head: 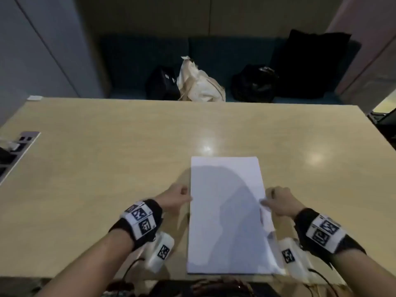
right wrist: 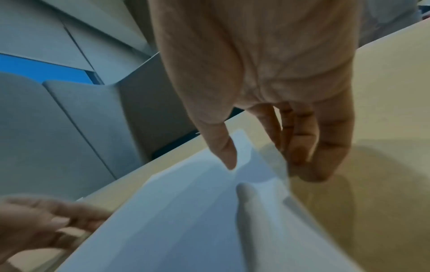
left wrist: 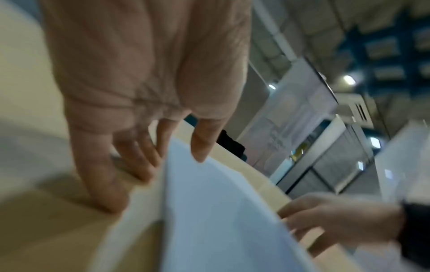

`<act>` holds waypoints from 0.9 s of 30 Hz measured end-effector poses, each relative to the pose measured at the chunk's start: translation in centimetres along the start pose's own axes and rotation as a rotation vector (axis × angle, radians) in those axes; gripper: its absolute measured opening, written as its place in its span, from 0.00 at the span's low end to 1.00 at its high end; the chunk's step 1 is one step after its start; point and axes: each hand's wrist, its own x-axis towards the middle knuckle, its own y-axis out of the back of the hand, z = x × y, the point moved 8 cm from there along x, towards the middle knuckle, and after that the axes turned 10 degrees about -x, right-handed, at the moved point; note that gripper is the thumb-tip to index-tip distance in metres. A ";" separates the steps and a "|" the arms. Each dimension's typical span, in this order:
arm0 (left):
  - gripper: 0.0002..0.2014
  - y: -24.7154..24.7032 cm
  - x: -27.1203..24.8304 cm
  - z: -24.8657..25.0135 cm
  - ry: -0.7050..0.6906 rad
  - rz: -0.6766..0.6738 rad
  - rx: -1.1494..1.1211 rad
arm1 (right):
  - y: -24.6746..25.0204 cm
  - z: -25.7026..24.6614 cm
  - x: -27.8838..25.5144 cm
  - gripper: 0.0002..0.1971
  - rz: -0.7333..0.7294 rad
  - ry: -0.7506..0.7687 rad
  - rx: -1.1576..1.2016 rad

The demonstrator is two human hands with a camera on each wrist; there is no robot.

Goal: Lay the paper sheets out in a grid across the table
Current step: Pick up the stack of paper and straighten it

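White paper sheets (head: 227, 215) — both hands pinching.

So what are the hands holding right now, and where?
The paper stack: left hand at its left long edge, right hand pinching the lifted right edge.

**Stuff sitting behind the table**

A dark teal bench (head: 214, 58) ran across the upper middle of the frame. On it sat a black bag (head: 162, 83) with a cream tote bag (head: 201, 84) right against it, then another black bag (head: 254, 83) further right, beside a big black cushion (head: 310, 63). At the left edge there was a socket panel (head: 20, 144), and a small white thing (head: 34, 98) further up, too blurry to identify.
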 end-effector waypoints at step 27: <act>0.23 0.4 0.9 2.1 -0.186 0.053 -0.506 | 4.1 -3.8 -2.1 0.27 0.191 0.351 1.018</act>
